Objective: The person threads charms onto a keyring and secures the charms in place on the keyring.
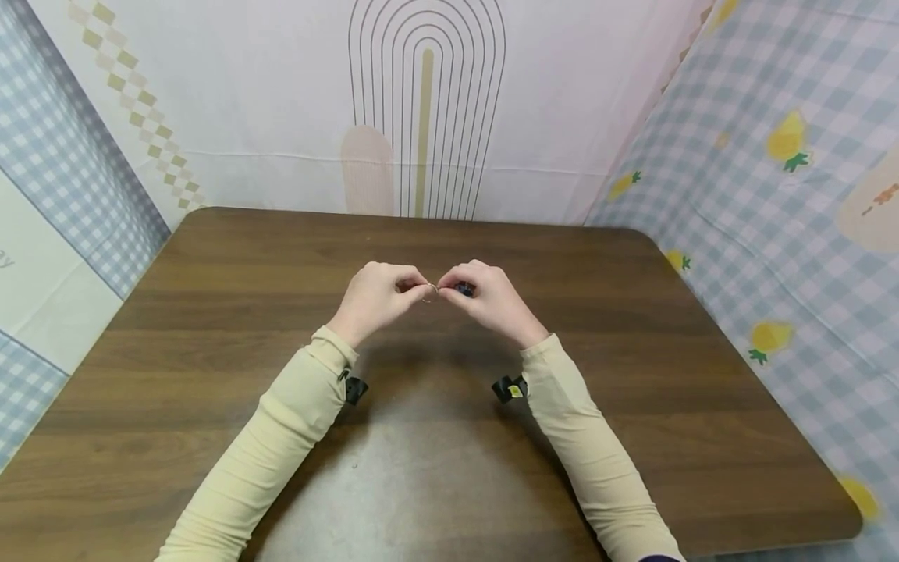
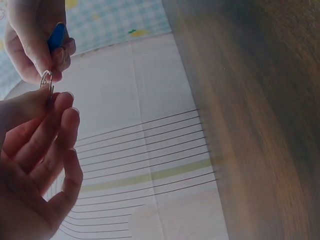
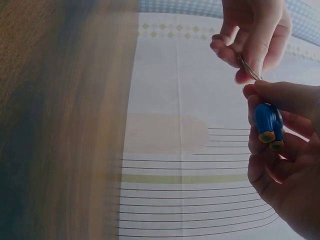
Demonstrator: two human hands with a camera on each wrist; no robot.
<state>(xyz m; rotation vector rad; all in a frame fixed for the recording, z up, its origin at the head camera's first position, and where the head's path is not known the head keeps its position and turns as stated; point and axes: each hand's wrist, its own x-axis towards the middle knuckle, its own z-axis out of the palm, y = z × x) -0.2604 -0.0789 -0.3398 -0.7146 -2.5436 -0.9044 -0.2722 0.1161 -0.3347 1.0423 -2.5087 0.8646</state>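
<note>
Over the middle of the table, my left hand (image 1: pixel 375 300) pinches a thin metal key ring (image 2: pixel 46 80) between thumb and index finger. My right hand (image 1: pixel 492 300) faces it, thumb and fingertip pinched at the ring's other side. Against the right hand's fingers, under the thumb, lies a small blue figurine (image 3: pixel 268 122) with orange-rimmed feet. Only a blue part of it shows in the left wrist view, and in the head view it is a dark bit inside the right hand. The figurine's top end is hidden under the right thumb.
The brown wooden table (image 1: pixel 597 437) extends under both forearms. A white patterned cloth (image 1: pixel 281 101) hangs behind its far edge, and a checked cloth (image 1: pixel 744 234) hangs along the right side. Small black wrist cameras (image 1: pixel 356 389) sit below the sleeves.
</note>
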